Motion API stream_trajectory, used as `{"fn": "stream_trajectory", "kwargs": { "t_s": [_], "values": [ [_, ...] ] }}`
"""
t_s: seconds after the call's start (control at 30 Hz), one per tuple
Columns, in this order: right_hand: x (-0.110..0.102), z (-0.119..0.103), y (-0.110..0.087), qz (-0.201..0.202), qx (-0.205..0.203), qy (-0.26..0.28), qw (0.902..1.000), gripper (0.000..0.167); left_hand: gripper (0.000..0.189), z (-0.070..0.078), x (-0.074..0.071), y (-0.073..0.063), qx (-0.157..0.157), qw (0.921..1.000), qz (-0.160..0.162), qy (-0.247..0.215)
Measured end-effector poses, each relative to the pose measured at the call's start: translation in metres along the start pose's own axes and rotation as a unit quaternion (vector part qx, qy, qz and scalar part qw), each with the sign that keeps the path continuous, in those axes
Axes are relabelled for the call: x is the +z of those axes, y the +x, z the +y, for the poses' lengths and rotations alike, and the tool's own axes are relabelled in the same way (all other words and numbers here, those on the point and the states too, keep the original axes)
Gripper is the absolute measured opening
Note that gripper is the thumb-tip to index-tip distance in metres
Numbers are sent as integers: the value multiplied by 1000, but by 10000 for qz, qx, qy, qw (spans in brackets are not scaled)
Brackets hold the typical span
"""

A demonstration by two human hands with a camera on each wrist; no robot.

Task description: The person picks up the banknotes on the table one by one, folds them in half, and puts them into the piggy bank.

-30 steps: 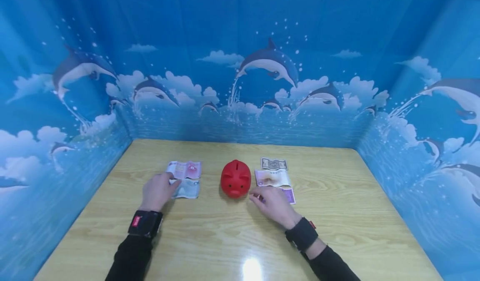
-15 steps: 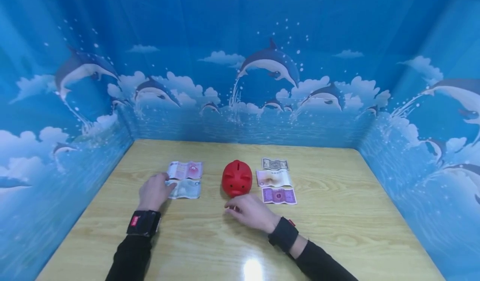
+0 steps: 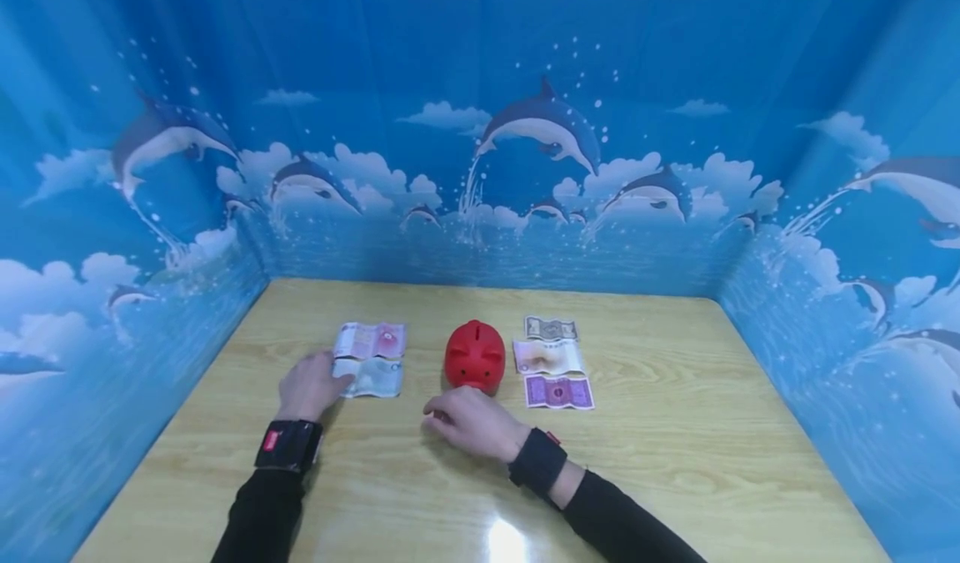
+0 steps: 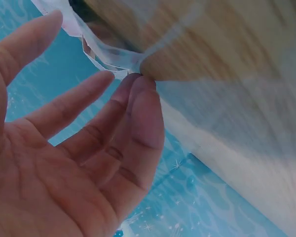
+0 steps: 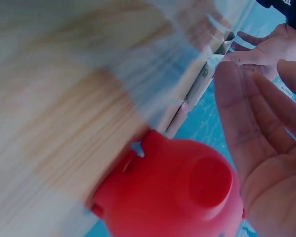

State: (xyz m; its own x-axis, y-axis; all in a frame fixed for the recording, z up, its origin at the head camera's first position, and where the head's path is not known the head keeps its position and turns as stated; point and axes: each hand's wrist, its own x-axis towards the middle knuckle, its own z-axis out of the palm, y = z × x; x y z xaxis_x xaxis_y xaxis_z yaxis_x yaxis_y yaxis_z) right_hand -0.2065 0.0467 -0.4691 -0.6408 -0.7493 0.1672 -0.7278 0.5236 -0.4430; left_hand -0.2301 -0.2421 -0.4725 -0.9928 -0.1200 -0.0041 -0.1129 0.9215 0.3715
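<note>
A red piggy bank [image 3: 474, 350] stands on the table, its slot on top and its snout towards me. My right hand [image 3: 474, 421] is just in front of it, holding nothing, with relaxed fingers; the right wrist view shows its palm beside the piggy bank [image 5: 187, 187]. On the left, my left hand [image 3: 309, 386] rests at the left edge of a pale blue banknote [image 3: 378, 378], fingers loosely extended. In the left wrist view the left hand [image 4: 84, 143] has its fingertips against the tabletop near the note's edge. Behind the blue note lies a pink banknote [image 3: 370, 339].
To the right of the piggy bank, a grey-brown banknote [image 3: 550, 329], a tan-and-white banknote [image 3: 543, 357] and a purple banknote [image 3: 558, 392] lie in a column. Blue dolphin-print curtains [image 3: 420, 246] enclose the wooden table [image 3: 660, 429] at the back and both sides.
My right hand has moved left from over the purple banknote to in front of the piggy bank, uncovering that note. The left hand has shifted slightly left.
</note>
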Motion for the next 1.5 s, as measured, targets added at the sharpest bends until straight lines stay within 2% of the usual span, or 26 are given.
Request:
{"fn": "stream_trajectory", "kwargs": {
  "t_s": [0.3, 0.53, 0.77, 1.07, 1.3, 1.5],
  "values": [
    [8, -8, 23, -314, 369, 262, 9985, 31, 39, 1, -3, 0, -172, 9995, -264, 59],
    [14, -17, 38, -561, 704, -90, 9959, 41, 37, 2, -3, -1, -223, 9991, -330, 107],
    [17, -20, 51, -967, 1028, -339, 9894, 62, 39, 1, -1, 1, -214, 9990, -345, 203],
    [18, -19, 62, -1409, 1461, -193, 9790, 67, 37, 1, 2, 2, -303, 9984, -441, 166],
    [19, -15, 68, -1420, 1496, 42, 9785, 64, 33, 1, 3, 2, -240, 9989, -397, 13],
    [19, -12, 71, -1214, 1541, 306, 9801, 62, 30, 3, 1, 4, -155, 9988, -345, -309]
  ]
}}
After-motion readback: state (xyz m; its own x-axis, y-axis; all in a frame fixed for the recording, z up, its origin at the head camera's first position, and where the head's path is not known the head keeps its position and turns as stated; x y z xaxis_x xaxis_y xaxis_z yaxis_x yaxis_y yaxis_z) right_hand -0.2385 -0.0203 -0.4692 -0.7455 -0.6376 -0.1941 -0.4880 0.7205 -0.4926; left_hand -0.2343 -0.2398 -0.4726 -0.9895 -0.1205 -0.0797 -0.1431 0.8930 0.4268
